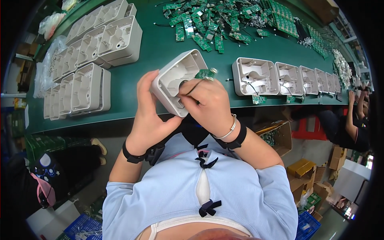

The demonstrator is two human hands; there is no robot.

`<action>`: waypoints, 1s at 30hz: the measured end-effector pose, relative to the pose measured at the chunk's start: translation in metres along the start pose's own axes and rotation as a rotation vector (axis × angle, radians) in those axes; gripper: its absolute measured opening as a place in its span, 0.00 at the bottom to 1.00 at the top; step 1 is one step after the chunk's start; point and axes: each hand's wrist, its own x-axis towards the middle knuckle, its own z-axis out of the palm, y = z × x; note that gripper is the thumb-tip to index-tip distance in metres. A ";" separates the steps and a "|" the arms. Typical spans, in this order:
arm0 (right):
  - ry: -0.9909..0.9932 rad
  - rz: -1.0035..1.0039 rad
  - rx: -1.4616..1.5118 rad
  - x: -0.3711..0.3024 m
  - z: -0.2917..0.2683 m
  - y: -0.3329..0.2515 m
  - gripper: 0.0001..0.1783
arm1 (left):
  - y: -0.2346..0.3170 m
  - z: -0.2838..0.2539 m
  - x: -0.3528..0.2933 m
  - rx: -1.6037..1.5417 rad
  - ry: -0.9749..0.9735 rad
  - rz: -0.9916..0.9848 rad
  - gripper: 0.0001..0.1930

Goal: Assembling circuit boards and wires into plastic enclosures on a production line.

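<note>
Green workbench (154,50), pale box between two hands

Loose circuit boards (208,24) lie heaped at the workbench's far side, with stacked cases (124,60) to the left and a row of open cases (256,66) to the right. Between these, near the front edge, a pale box (172,82) is held tilted, its hollow side facing up. The left hand (150,120) is clamped round its left wall, fingers outside, thumb spread apart from them toward the near corner. The right hand (212,100) has thumb and fingertips together inside the box, pinching a black cable (195,87). A small green board (205,74) sits over that hand's fingers.

The box looks like moulded plastic: probably light, stiff and slightly slick, so its outer walls should give the surest hold. The cable should bend easily; the board seems fragile, best taken by its edges without tugging the wire.
</note>
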 end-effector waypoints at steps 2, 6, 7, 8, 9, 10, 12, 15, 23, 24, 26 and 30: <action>-0.024 -0.020 -0.122 0.004 -0.004 -0.004 0.10 | 0.001 -0.003 0.001 -0.076 0.013 -0.060 0.59; -0.007 -0.025 -0.183 0.002 -0.017 0.005 0.11 | 0.000 -0.010 0.003 -0.099 0.011 -0.118 0.59; 0.007 -0.021 -0.184 0.001 -0.020 0.008 0.12 | 0.000 -0.012 0.003 -0.094 0.007 -0.133 0.59; 0.007 -0.021 -0.186 -0.001 -0.021 0.008 0.12 | 0.001 -0.013 0.004 -0.095 0.007 -0.132 0.59; 0.075 0.083 -0.123 -0.003 -0.021 0.007 0.13 | 0.002 -0.015 0.005 -0.076 -0.006 -0.146 0.59; 0.144 0.186 -0.059 -0.005 -0.022 0.006 0.14 | 0.004 -0.017 0.005 -0.057 -0.019 -0.160 0.60; 0.211 0.290 0.005 -0.006 -0.023 0.007 0.14 | 0.003 -0.019 0.006 -0.039 -0.031 -0.174 0.60; 0.153 0.238 0.091 0.001 -0.027 0.011 0.16 | -0.001 -0.020 0.007 -0.004 -0.003 -0.099 0.55; -0.072 -0.191 -0.107 0.005 -0.045 0.007 0.17 | 0.002 -0.027 0.007 0.059 -0.031 -0.165 0.56; -0.078 -0.192 -0.102 0.002 -0.044 0.006 0.17 | 0.003 -0.028 0.007 0.059 -0.025 -0.171 0.56; -0.123 -0.172 -0.060 -0.007 -0.042 0.004 0.16 | 0.003 -0.029 0.007 0.062 -0.038 -0.234 0.57; -0.157 -0.130 0.016 -0.019 -0.033 0.008 0.15 | 0.003 -0.028 0.006 0.039 -0.028 -0.271 0.58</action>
